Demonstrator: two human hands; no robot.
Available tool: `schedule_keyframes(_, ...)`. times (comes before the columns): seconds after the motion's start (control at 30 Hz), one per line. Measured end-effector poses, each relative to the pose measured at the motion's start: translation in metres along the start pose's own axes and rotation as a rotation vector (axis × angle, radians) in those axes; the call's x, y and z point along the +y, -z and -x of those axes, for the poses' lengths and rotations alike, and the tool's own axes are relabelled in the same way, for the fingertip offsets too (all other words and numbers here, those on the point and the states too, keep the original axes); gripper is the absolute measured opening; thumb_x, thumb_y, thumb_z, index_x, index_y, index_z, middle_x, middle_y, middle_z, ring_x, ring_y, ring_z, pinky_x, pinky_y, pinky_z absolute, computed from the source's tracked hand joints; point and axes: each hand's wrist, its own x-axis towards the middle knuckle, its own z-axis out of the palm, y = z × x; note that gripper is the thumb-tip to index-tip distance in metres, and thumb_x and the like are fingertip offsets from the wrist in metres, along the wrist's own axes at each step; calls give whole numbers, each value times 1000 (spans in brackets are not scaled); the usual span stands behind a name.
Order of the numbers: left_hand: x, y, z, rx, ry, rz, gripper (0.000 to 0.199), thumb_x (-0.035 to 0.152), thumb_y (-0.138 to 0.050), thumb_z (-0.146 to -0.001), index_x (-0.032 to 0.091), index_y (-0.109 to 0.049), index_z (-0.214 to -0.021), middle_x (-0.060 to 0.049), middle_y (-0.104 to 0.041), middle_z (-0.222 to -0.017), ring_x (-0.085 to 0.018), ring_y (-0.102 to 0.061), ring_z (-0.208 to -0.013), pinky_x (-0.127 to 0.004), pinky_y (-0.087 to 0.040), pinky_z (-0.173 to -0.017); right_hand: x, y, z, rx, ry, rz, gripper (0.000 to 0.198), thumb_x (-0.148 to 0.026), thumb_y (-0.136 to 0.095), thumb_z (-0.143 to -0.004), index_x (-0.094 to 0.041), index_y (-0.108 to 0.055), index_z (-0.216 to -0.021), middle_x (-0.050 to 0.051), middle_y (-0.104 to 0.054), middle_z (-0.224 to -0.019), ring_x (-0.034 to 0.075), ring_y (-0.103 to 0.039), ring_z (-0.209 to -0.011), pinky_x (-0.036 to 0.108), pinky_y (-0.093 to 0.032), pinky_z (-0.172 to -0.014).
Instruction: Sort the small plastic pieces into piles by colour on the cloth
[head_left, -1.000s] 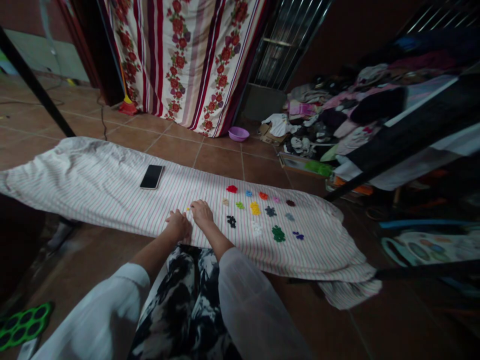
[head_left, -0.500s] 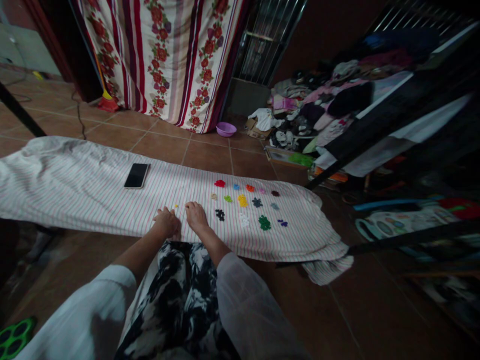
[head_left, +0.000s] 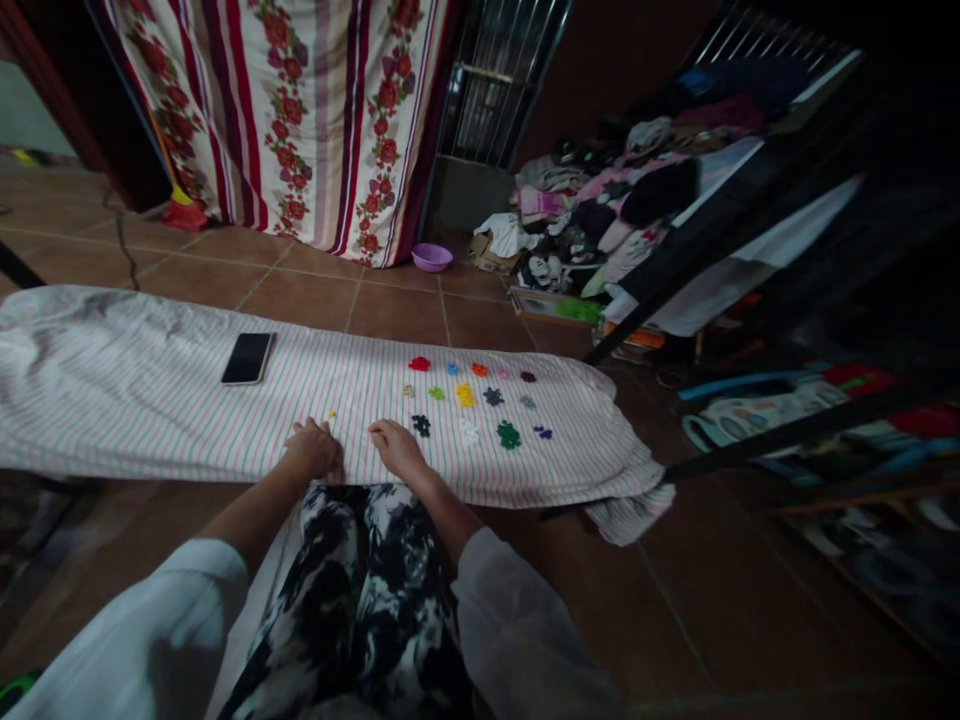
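Observation:
My left hand (head_left: 312,450) rests on the striped cloth (head_left: 187,410), fingers slightly bent and a little apart. Just beyond its fingertips lies a tiny yellow piece (head_left: 332,413). To the right, my right hand (head_left: 399,448) is held low over the cloth with its fingers drawn together; whatever they may hold is too small to make out. Beside that hand is a small pile of black pieces (head_left: 421,426). Further right are sorted piles, among them yellow pieces (head_left: 466,395), white pieces (head_left: 469,431), green pieces (head_left: 508,434) and red pieces (head_left: 419,364).
A phone (head_left: 248,359) lies on the cloth at left. Beyond the cloth, a purple basin (head_left: 432,257) stands on the tiled floor near a flowered curtain (head_left: 322,130). A heap of clothes (head_left: 592,210) is at the back right, behind a dark bar (head_left: 637,320).
My right hand has drawn away from the left one, toward the right and slightly nearer me. The left hand and the yellow piece keep their places on the cloth. The camera view has shifted.

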Motion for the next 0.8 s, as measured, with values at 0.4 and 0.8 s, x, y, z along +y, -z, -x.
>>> schedule_keyframes(0.4,1,-3,3,18,53,-62,66,44,-50,-79,1,-44,-128,-34,-52,-111,-40,-49,-102,-55,-38,-79,85,91,45,374,-66,-6,25,-23,-42,-85,-19,-64,-95,6,-66,-97,17,-59,-92,31,-45,-86)
schedule_keyframes(0.8,4,1,7,42,16,-80,69,46,-47,-79,-3,-44,-127,-36,-54,-110,-44,-48,-107,-55,-35,-83,176,139,72,628,-197,416,23,-21,-43,-80,-18,-66,-80,7,-67,-93,19,-55,-95,36,-32,-95)
